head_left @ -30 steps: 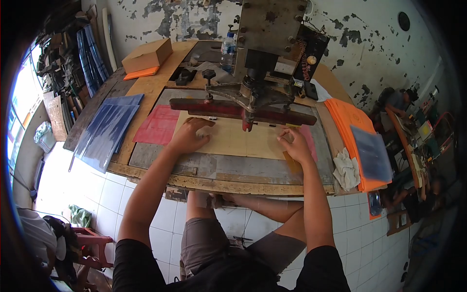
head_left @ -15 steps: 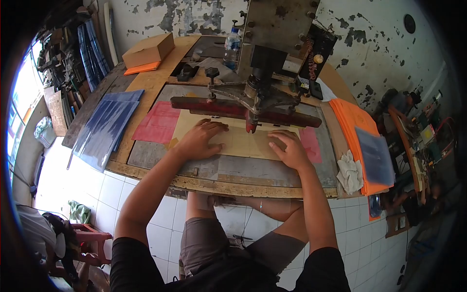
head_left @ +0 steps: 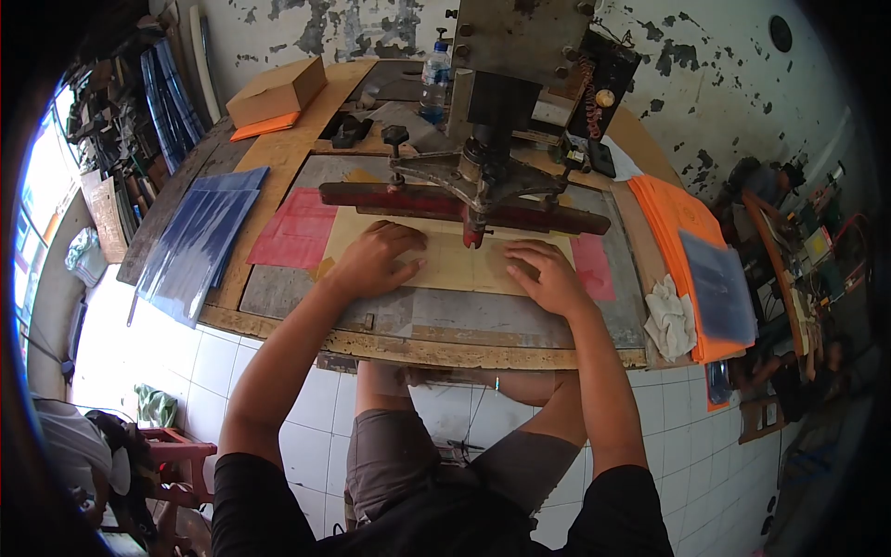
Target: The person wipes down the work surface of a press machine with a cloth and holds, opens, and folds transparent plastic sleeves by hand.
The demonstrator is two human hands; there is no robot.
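Observation:
My left hand [head_left: 378,262] rests flat, fingers stretched out, on the left part of a pale yellow sheet [head_left: 450,265]. On the right part of the same sheet lies my right hand [head_left: 548,276], its fingers also extended and holding nothing. The sheet lies on the grey metal bed of a press [head_left: 445,316]. Pink sheets [head_left: 290,230] show at its left and right ends. Just beyond my fingers the long red bar [head_left: 390,197] of the press hangs over the sheet's far edge.
Blue clear plastic sheets [head_left: 200,237] lie on the left. At the right are a stack of orange sheets [head_left: 661,218], another plastic bundle [head_left: 716,283] and a crumpled cloth [head_left: 669,320]. A cardboard box [head_left: 276,91] and a water bottle [head_left: 434,82] stand at the back. Other people are at both sides.
The view has shifted slightly. Both hands stay on the yellow sheet in nearly the same places, and the press bar looks about as high as before.

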